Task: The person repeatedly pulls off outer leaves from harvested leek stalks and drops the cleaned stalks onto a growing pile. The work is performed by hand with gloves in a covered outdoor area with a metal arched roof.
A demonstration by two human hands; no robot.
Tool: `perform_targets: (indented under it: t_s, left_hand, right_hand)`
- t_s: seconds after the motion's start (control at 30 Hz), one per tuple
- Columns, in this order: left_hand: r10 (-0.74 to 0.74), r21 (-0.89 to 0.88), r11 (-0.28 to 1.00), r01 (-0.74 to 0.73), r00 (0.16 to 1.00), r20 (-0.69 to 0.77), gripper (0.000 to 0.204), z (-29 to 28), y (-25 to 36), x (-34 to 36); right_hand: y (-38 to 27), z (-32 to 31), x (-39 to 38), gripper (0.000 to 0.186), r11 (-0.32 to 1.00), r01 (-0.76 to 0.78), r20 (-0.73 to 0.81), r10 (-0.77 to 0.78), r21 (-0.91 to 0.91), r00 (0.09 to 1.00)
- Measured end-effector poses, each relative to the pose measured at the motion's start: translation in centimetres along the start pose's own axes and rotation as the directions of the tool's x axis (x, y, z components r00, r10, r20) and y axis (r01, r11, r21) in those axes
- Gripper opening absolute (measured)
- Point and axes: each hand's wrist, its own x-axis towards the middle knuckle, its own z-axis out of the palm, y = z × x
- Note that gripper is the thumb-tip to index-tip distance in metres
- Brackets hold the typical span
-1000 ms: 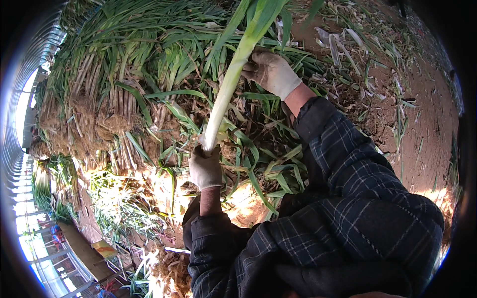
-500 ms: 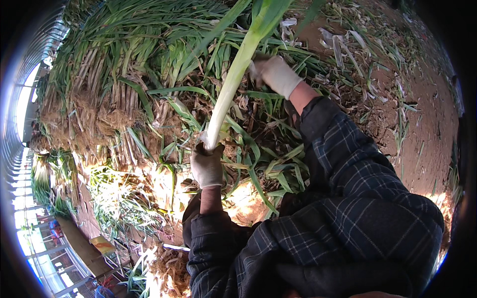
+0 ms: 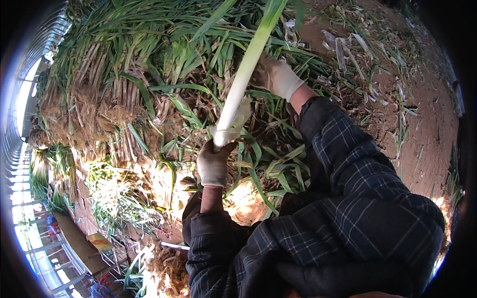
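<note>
One long leek [image 3: 241, 79], white below and green above, slants up across the middle. My left hand [image 3: 213, 164], in a pale, soiled glove, grips its lower end. A loose, pale outer layer [image 3: 238, 121] hangs beside the white shank. My right hand [image 3: 277, 79], also gloved, is just right of the upper shank; its fingers are blurred and partly behind the leek, so I cannot tell what they hold.
A large heap of leeks [image 3: 94, 89] with roots and leaves fills the upper left. Cut leaves and scraps [image 3: 343, 49] litter the dirt floor [image 3: 422, 139] at the right. More bundled leeks [image 3: 42, 179] stand at the left, near a metal-framed structure [image 3: 64, 278].
My left hand has moved slightly up and right with the leek. A pale outer layer has come loose beside the shank. My right hand stays near the upper shank, its fingers blurred.
</note>
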Motion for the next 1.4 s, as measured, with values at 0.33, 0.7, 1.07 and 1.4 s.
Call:
perform_targets:
  t_s: [0.33,0.7,1.07,1.4]
  left_hand:
    - [0.142,-0.216,0.976,-0.008,0.779,0.611,0.082,-0.7,-0.6,-1.0]
    - [0.061,-0.165,0.986,0.038,0.832,0.552,0.049,-0.7,-0.6,-1.1]
    - [0.268,0.289,0.919,-0.267,0.963,0.037,0.04,0.1,-1.4,0.5]
    - [0.127,0.407,0.849,-0.336,0.879,0.46,0.049,3.9,0.3,-2.3]
  right_hand:
    - [-1.0,3.0,-2.9,0.055,0.99,0.135,0.376,-0.109,-0.042,0.92]
    - [-0.9,3.3,-3.0,0.036,0.977,0.117,0.208,-0.079,-0.178,0.975]
    - [-0.9,3.7,-3.9,0.029,-0.356,-0.03,-0.119,0.233,-0.934,0.965]
    - [0.3,1.8,-1.3,0.025,0.984,0.177,-0.502,-0.145,0.017,0.853]
